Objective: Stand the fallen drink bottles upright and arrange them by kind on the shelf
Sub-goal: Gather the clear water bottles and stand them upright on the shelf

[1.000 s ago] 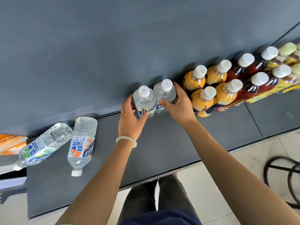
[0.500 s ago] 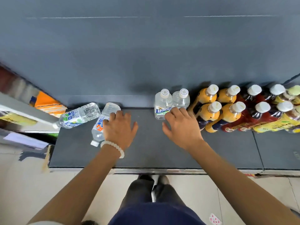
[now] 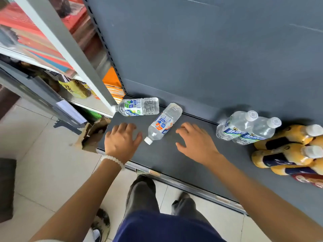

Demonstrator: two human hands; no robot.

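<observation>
Bottles still down come first: the green-label bottle (image 3: pixel 138 107) lies in the shelf's (image 3: pixel 174 159) back left corner, cap toward the left edge, and just right of it the orange-label bottle (image 3: pixel 163 124) lies slanted, cap pointing at the front edge. Your left hand (image 3: pixel 122 141) hovers near the front left edge with relaxed fingers, holding nothing; your right hand (image 3: pixel 195 140) hangs spread and empty right of the slanted bottle. You'd do well to wrap each body mid-label, tip it onto its base, then set it with its own kind. Further right, two clear bottles (image 3: pixel 244 127) stand by the back edge, then orange drinks (image 3: pixel 286 147). Beyond them the frame cuts off the row, label print is unreadable, and whether your palms touch the shelf can't be told.
</observation>
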